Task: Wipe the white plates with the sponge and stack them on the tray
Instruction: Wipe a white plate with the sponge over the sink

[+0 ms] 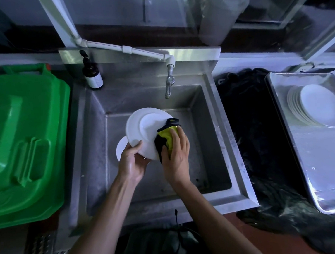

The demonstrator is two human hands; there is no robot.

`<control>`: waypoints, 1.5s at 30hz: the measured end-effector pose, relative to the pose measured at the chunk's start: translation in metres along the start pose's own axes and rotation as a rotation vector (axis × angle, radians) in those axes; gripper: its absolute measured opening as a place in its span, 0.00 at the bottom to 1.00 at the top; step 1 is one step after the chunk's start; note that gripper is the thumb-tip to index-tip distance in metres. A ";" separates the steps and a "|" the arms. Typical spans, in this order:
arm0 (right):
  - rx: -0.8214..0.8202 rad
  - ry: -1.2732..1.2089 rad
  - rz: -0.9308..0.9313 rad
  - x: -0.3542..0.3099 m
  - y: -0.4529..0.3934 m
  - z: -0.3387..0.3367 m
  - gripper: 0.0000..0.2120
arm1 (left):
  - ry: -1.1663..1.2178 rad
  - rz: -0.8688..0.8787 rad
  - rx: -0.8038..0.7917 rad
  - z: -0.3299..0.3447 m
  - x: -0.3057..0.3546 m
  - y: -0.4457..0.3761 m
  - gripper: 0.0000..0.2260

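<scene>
Over the steel sink [97, 114], a white plate [141, 128] is held tilted above the basin, below and in front of the tap [169, 84]. The left hand [132, 161] grips the plate's near-left rim, thumb lying on the upper face and fingers curled beneath. Another white plate [121, 149] shows partly behind that hand, lower in the sink; whether the hand touches it cannot be told.

The right hand [176, 153] presses a yellow and black sponge [166, 139] against the right side of the held plate, fingers curved over the sponge's top and thumb tucked at its near edge. The two hands sit close together, with the plate's near rim between them.

To the right of the sink, past a dark heap of black netting [245, 127], a metal tray [318, 174] carries a stack of white plates [315, 107] at its far end, fanned slightly to the left. At the sink's back-left corner stands a dark pump bottle [92, 72]. A green plastic bin lid [25, 144] lies left of the sink.
</scene>
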State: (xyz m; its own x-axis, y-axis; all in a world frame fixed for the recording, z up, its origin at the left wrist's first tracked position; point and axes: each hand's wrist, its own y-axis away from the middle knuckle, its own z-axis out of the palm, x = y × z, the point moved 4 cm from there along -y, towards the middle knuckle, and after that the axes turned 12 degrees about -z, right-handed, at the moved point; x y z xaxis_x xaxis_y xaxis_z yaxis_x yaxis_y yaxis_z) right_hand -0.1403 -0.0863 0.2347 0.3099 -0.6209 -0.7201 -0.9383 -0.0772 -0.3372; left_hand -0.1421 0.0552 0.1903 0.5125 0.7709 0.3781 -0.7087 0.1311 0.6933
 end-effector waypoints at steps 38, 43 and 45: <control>-0.187 -0.077 -0.076 0.106 -0.094 -0.129 0.34 | -0.738 0.022 -0.023 0.129 -0.062 -0.023 0.13; -0.112 0.035 -0.135 0.119 -0.100 -0.165 0.33 | -0.885 0.182 0.000 0.178 -0.075 -0.028 0.10; -0.097 0.089 -0.154 0.130 -0.100 -0.184 0.31 | -0.958 0.220 0.026 0.195 -0.081 -0.036 0.08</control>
State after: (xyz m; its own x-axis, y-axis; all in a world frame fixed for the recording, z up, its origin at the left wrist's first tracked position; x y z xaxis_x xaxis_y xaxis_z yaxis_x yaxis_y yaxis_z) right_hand -0.0343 -0.3026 0.2862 0.4402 -0.6621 -0.6065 -0.8925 -0.2486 -0.3764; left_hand -0.0636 -0.1337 0.2548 0.5551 -0.0564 0.8299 -0.8303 0.0226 0.5569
